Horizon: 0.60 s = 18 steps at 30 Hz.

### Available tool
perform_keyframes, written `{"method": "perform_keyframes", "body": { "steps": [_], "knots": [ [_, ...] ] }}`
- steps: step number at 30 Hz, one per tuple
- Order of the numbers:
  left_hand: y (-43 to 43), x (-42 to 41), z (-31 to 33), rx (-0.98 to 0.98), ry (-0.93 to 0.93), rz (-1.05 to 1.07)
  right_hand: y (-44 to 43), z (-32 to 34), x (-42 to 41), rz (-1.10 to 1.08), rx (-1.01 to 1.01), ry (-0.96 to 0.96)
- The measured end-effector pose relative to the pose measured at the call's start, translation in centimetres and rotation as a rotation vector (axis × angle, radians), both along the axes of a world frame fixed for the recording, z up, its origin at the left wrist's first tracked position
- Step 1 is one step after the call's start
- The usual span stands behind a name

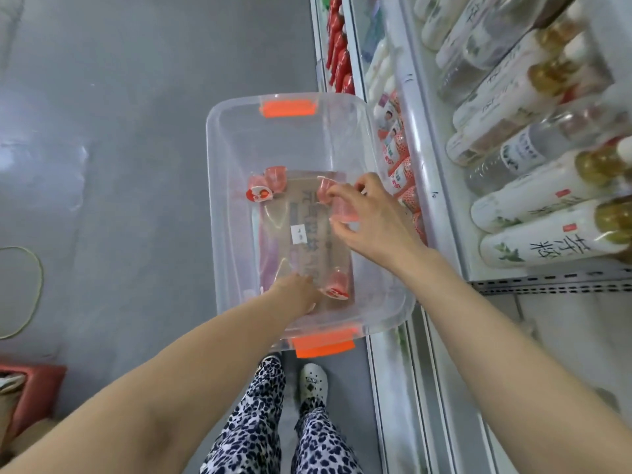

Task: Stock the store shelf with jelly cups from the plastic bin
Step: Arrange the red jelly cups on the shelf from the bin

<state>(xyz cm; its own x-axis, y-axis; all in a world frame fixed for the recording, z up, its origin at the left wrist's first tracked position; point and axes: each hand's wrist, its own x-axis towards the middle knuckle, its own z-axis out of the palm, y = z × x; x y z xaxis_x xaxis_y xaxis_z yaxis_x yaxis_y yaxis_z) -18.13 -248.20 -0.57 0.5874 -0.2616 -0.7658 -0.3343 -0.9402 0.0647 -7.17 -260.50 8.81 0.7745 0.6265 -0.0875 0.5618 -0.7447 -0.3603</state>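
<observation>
My left hand (297, 291), grip unclear, reaches the near jelly cup (337, 285) in the bin (214, 200); my right hand (372, 220) pinches a second cup (344, 211), due next on the shelf (423, 159) rightward.

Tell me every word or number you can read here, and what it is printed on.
Nearest white bottle: two big Chinese characters, the second perhaps "粉"; the first unclear.
Cardboard under the plastic bin: large Chinese print, too blurred.
White sticker on it: marks unreadable.
Red-and-white packs on the shelf: print too small.
Other bottles: blurred.
</observation>
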Motion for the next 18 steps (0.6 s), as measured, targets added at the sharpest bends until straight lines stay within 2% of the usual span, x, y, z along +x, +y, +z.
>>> {"method": "perform_keyframes", "body": {
  "steps": [5, 10, 14, 18],
  "knots": [
    [0.2, 0.6, -0.9, -0.064, 0.011, 0.045, -0.3, -0.5, -0.5, -0.001, 0.067, 0.027],
    [1.6, 1.5, -0.1, -0.279, -0.019, 0.457, -0.8, 0.0, -1.3, -0.029, 0.089, 0.074],
    [3.5, 1.4, 2.9, -0.414, -0.137, 0.787, -1.5, 1.2, -2.6, -0.039, 0.131, 0.129],
    [4.0, -0.1, 6.3, -0.523, -0.325, 0.96, -2.3, 2.6, -4.4, -0.062, 0.163, 0.154]
  ]
}}
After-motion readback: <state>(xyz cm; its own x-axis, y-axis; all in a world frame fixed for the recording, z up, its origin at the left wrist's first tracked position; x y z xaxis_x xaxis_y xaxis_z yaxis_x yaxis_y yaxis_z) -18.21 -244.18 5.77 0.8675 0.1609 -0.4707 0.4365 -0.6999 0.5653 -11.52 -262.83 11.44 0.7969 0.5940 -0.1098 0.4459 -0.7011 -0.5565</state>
